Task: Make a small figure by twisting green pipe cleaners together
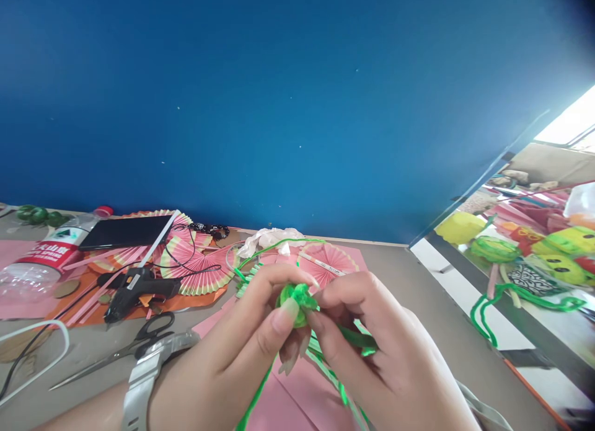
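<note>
Between my hands is a small, bunched bright-green piece of looped yarn (300,297). My left hand (246,347), with a pale watch (145,381) at the wrist, pinches it between thumb and fingers. At its right side, the thumb and forefinger of my right hand (379,338) are closed on the yarn. A dark green strip (357,338) shows under the right fingers; I cannot make out what it is. Loose green yarn (256,397) hangs below the left hand. Pink paper (302,394) lies under both hands.
Scissors (116,350), a black glue gun (139,288), a phone (125,231), pleated paper fans (198,263) and a plastic bottle (49,254) lie at left. Behind stands a blue partition (297,108). Green and yellow soft items (558,251) are at far right.
</note>
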{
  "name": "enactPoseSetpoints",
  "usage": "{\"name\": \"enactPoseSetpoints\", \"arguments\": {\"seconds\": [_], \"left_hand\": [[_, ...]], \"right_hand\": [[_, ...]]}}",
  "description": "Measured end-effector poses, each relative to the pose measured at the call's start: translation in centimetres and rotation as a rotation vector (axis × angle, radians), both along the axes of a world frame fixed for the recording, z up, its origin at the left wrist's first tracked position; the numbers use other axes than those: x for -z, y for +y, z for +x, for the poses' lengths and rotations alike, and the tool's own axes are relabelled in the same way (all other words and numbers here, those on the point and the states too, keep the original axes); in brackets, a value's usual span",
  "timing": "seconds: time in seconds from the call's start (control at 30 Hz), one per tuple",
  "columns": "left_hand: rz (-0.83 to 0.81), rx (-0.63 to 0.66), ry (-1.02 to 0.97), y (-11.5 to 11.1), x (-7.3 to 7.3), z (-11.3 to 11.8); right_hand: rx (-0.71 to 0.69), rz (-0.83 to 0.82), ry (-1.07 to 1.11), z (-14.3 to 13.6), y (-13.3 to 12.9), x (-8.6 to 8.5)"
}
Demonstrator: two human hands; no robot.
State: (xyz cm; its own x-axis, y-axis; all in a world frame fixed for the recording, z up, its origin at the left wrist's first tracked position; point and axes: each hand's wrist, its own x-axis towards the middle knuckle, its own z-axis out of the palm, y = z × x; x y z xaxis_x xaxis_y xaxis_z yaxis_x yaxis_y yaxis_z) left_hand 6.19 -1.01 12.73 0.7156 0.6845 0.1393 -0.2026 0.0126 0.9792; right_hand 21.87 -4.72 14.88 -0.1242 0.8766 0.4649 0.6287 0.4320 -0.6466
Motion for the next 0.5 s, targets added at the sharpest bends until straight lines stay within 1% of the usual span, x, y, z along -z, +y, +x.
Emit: {"name": "enactPoseSetpoints", "arguments": {"seconds": [0.13, 0.23, 0.4, 0.5], "left_hand": [[-0.058, -0.036, -0.02, 0.1, -0.4, 0.1], [-0.093, -0.043, -0.042, 0.3, -0.5, 0.0], [-0.053, -0.037, -0.053, 0.3, -0.5, -0.2], [-0.021, -0.005, -0.051, 0.2, -0.3, -0.1]], "right_hand": [[-0.071, -0.142, 0.105, -0.3, -0.2, -0.2], [-0.106, -0.196, 0.119, 0.0, 0.0, -0.4], [-0.156, -0.277, 0.17, 0.7, 0.4, -0.7], [-0.175, -0.269, 0.199, 0.9, 0.4, -0.7]]}}
